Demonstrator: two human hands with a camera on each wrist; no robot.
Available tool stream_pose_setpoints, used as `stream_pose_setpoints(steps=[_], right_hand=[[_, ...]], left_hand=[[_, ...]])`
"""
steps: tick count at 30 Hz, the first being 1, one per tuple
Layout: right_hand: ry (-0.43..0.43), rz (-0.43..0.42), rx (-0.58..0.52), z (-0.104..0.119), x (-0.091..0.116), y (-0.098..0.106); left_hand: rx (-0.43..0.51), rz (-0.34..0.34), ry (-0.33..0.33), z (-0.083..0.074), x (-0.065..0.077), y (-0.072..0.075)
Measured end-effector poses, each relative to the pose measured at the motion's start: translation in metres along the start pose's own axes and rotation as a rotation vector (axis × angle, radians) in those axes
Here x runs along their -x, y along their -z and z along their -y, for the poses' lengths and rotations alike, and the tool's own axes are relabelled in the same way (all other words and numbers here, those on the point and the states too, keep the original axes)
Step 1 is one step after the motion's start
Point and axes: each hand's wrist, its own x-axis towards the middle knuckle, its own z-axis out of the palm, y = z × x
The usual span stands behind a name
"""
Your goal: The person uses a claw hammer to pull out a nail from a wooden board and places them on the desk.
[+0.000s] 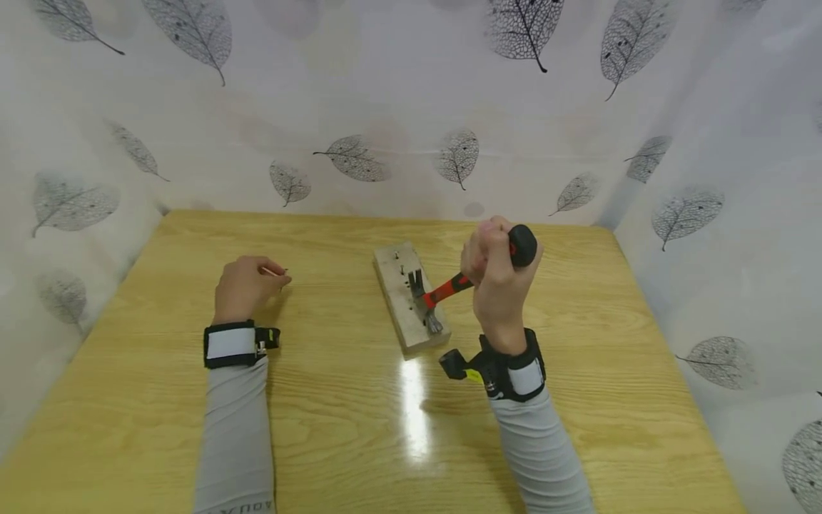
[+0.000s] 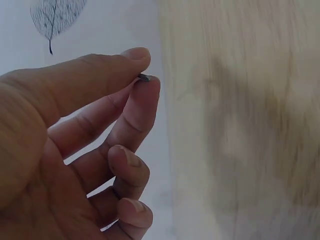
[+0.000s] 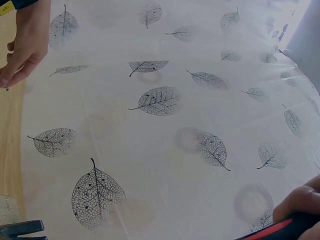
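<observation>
In the head view, my left hand [image 1: 247, 289] is raised over the left part of the table. Its thumb and index finger pinch a small nail [image 2: 144, 77], of which the left wrist view shows only a dark end. My right hand [image 1: 504, 275] grips the black and red handle of a claw hammer [image 1: 443, 291]. The hammer's metal head is over a pale wooden block [image 1: 411, 332]; whether it touches the wood I cannot tell. Several nails [image 1: 402, 270] stand along the block's top, and the hammer head partly covers that row.
The block lies on a light wooden table [image 1: 340, 414], right of the middle. A white leaf-patterned cloth [image 1: 398, 86] hangs behind the table and along both sides. Each wrist wears a strapped camera, and the right one [image 1: 454, 364] sticks out near the block's front end.
</observation>
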Motion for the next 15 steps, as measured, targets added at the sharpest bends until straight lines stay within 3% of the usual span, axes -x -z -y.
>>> stream_pose_setpoints(steps=[5, 10, 15], right_hand=[[0.013, 0.002, 0.000, 0.000, -0.001, 0.000], [0.020, 0.003, -0.004, -0.001, -0.001, 0.000], [0.014, 0.004, -0.016, -0.002, -0.001, 0.000]], left_hand=[[-0.023, 0.028, 0.120, 0.012, 0.000, 0.005], [-0.047, 0.065, 0.173, 0.017, -0.001, 0.005], [-0.066, 0.057, 0.229, 0.021, -0.002, 0.002]])
